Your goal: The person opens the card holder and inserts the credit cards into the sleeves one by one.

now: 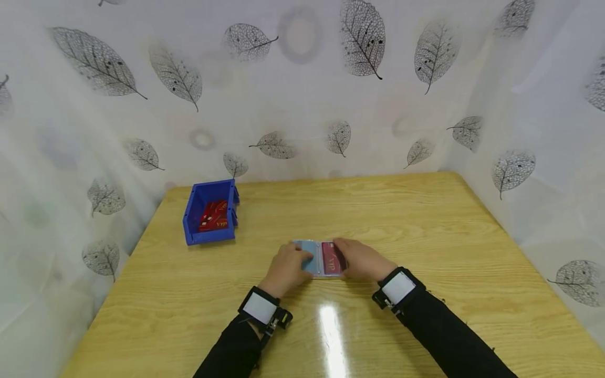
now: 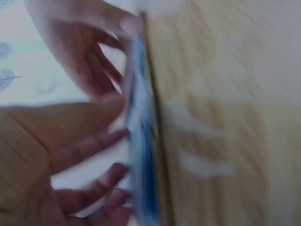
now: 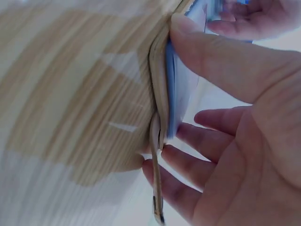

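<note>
An open card holder (image 1: 319, 265) with clear sleeves lies on the table between both hands. Its left side shows light blue, and a dark red card marked VIP (image 1: 331, 258) sits at its right side. The left hand (image 1: 289, 266) holds the left side, thumb over the sleeves and fingers along the far edge. At the right end, the right hand (image 1: 366, 260) grips the holder between its thumb and fingers. A tan cover edge (image 3: 158, 80) and a thin strap (image 3: 157, 188) show in the right wrist view. The left wrist view is blurred.
A blue bin (image 1: 210, 241) stands at the table's back left, with several red VIP cards (image 1: 214, 215) in it. The wooden table (image 1: 425, 220) runs back to a white leaf-print curtain (image 1: 302, 94). Light glares off the tabletop in front of the holder.
</note>
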Demonstrator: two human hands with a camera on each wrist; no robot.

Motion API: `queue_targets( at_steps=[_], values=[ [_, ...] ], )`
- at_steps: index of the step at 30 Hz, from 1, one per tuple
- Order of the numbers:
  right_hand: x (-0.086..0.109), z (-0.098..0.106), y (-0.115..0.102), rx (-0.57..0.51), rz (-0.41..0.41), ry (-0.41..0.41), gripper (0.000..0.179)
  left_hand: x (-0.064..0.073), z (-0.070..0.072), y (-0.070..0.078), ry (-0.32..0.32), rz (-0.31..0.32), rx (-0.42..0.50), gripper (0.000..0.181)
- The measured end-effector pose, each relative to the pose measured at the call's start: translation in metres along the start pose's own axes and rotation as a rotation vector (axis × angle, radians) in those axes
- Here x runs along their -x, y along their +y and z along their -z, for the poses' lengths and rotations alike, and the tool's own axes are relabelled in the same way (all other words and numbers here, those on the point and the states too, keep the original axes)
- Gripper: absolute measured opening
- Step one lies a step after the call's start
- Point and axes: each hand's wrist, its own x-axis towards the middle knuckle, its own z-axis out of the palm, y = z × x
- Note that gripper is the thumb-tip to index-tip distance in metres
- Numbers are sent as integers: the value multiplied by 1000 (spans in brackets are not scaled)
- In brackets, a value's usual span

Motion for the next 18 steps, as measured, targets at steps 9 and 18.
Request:
queue_targets(
  at_steps=[9,18],
  values=[
    [10,10,23,-67,-10,-35,94,6,-2,-6,-33,-144,-158,41],
    [11,10,22,-59,-14,-28,90,9,-3,-1,-10,-86,-79,42]
  ],
)
